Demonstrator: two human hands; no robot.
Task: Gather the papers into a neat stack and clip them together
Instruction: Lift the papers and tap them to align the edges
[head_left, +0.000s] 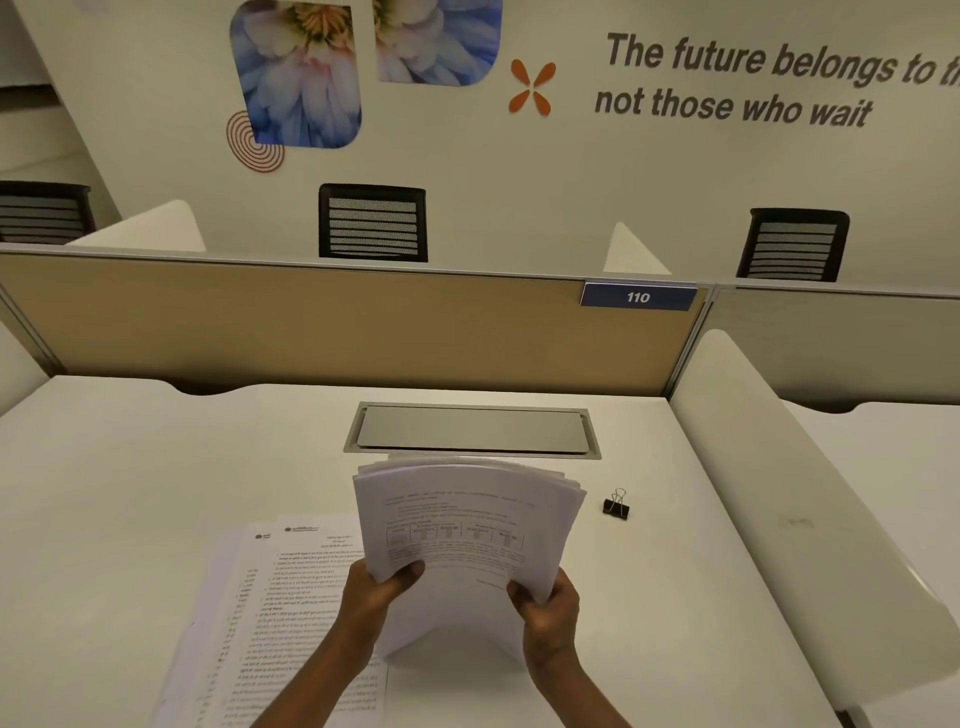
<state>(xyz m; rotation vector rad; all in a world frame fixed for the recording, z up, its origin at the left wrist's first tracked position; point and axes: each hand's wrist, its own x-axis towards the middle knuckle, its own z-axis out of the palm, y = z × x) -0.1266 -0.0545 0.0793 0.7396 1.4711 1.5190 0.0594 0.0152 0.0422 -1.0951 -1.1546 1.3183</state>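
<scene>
While the sheaf (467, 509) is gripped at its near corners by the left hand (384, 592) and the right hand (545, 608), its far edge is fanned: slippage is judged likely if the hold is eased. Loose sheets (301, 597) under the left wrist may be omitted. The clip (616, 504) is found beyond the right hand.

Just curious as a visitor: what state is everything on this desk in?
Held stack of white printed papers: upright, bowed, edges uneven, unclipped.
Left hand: grips stack's lower left edge.
Right hand: grips its lower right edge.
Loose printed sheets: flat on white desk, ungathered.
Small black binder clip: on desk, unused.
Grey metal desk hatch: lid shut.
</scene>
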